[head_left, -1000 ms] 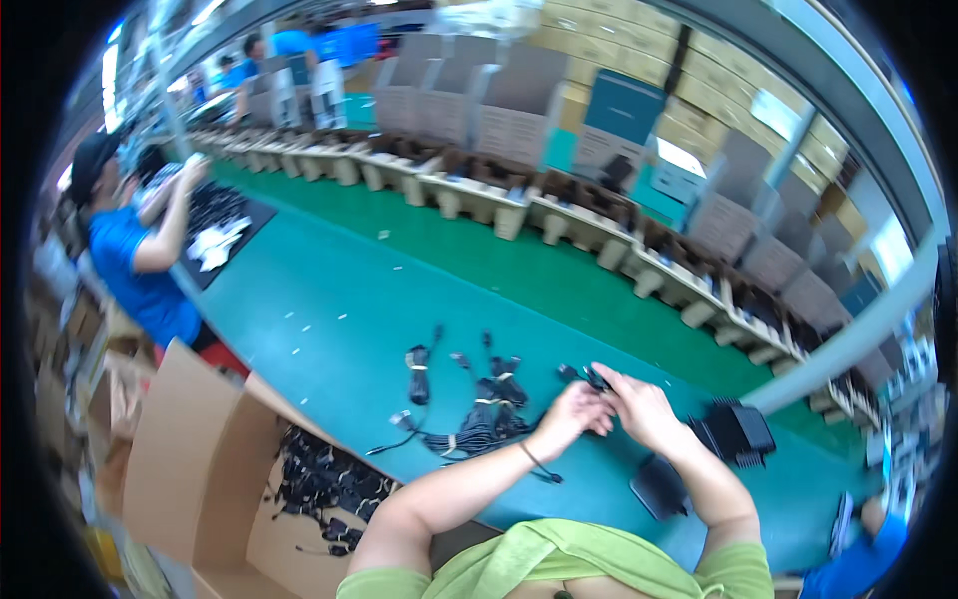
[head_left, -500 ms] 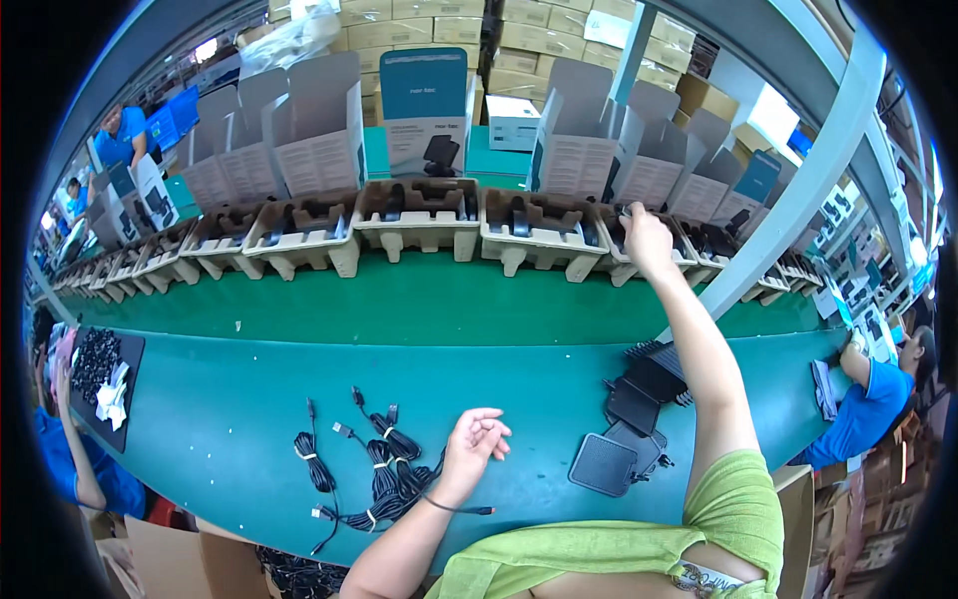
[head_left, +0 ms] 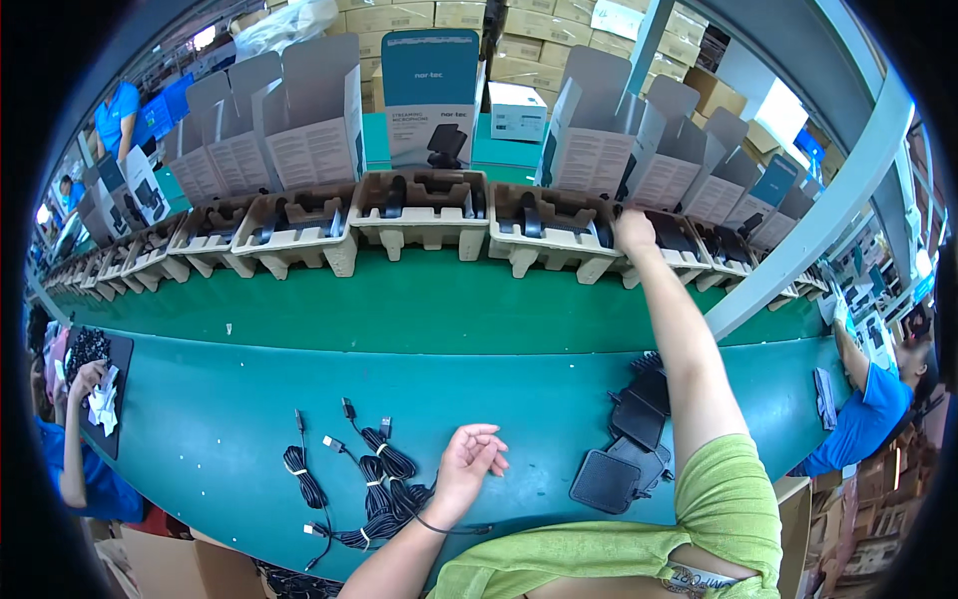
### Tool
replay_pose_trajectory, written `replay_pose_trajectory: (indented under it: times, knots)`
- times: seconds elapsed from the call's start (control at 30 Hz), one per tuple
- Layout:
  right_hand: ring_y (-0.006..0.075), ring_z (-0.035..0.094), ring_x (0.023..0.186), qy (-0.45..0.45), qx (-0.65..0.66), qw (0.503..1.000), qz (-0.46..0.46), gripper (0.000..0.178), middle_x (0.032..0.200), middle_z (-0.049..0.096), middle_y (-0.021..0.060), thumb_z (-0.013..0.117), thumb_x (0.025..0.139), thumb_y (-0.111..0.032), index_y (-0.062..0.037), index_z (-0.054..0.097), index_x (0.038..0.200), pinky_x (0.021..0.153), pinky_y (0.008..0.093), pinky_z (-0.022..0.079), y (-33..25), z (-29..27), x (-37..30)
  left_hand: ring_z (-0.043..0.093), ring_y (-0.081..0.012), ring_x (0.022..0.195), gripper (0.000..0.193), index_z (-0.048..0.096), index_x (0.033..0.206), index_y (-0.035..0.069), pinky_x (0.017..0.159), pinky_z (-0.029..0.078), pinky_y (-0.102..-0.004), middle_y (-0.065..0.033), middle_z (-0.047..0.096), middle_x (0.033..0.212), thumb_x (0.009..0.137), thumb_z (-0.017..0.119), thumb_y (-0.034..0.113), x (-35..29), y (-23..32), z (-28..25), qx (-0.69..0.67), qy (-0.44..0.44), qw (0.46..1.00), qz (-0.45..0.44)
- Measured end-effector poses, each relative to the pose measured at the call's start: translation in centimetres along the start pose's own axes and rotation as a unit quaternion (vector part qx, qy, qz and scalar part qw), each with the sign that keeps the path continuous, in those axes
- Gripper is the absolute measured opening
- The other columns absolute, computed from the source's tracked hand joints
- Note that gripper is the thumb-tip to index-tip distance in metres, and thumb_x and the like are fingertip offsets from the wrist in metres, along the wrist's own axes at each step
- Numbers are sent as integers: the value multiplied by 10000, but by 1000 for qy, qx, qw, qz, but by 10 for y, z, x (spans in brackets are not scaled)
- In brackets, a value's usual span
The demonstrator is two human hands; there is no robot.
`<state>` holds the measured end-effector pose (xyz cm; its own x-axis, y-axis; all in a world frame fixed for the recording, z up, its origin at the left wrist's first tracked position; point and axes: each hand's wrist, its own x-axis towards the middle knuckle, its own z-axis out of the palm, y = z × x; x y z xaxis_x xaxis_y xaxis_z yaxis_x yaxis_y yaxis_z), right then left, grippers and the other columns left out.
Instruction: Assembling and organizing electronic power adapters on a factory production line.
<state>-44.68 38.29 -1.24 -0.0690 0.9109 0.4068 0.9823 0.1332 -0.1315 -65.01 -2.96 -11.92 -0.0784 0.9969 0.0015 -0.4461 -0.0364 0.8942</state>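
My left hand [head_left: 471, 464] hovers low over the green table, its fingers loosely bent and apart, holding nothing. Bundled black cables [head_left: 384, 494] with twist ties lie beside it, and one cable passes by its wrist. My right arm stretches far forward. My right hand [head_left: 636, 236] reaches down at the left end of a brown moulded pulp tray [head_left: 689, 262] that has black parts in it. Its fingertips are hidden, so whatever they touch does not show. Black square pads [head_left: 605, 481] lie in an overlapping row on the table, left of my right upper arm.
A row of pulp trays [head_left: 419, 222] runs along a green belt [head_left: 419, 309], with open grey-and-teal boxes [head_left: 431, 100] behind. A slanted metal post [head_left: 798, 260] stands right of my right arm. Co-workers sit at left [head_left: 85, 469] and right [head_left: 868, 409]. Stacked cartons fill the back.
My right hand has sunk slightly lower at the tray, and its fingertips have gone out of sight. My left hand stays nearly in place. The left co-worker's hand has moved over the dark mat.
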Motion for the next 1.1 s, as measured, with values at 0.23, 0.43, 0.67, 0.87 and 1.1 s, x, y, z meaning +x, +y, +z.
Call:
replay_pose_trajectory:
  times: [0.23,0.43,0.67,0.87,1.1]
  knots:
    - [365,553,920,-11,-11,993,-114,320,934,586,225,416,870,-290,-45,579,995,806,444,438,-3,-13,-23,549,-133,686,186,449,1059,18,605,457,-247,-84,559,860,875,473,32,-3,3,-4,9,4,1000,1]
    - [399,561,864,15,21,999,-24,392,868,581,277,481,837,-240,58,433,1088,766,450,443,18,-5,-15,550,-135,690,183,450,1056,20,607,459,-248,-87,557,868,875,473,33,-2,3,-3,20,5,1000,-3]
    - [414,549,849,94,79,991,-51,376,862,579,260,536,813,-256,48,472,1026,744,460,436,24,12,-16,551,-138,692,177,452,1054,20,609,461,-249,-90,552,867,877,454,14,-1,10,-4,16,18,1000,-6]
    - [404,551,834,119,147,982,12,372,832,585,241,526,812,-152,-14,415,1139,722,464,422,12,7,-19,551,-138,693,181,452,1056,19,611,461,-247,-90,552,868,877,439,-5,-2,12,-6,19,23,1000,-4]
    - [390,561,811,128,60,987,-79,247,811,582,250,499,831,-230,-13,544,940,701,458,439,20,4,-17,554,-138,696,185,452,1059,18,613,463,-245,-88,554,867,875,453,4,-1,10,-8,19,14,1000,3]
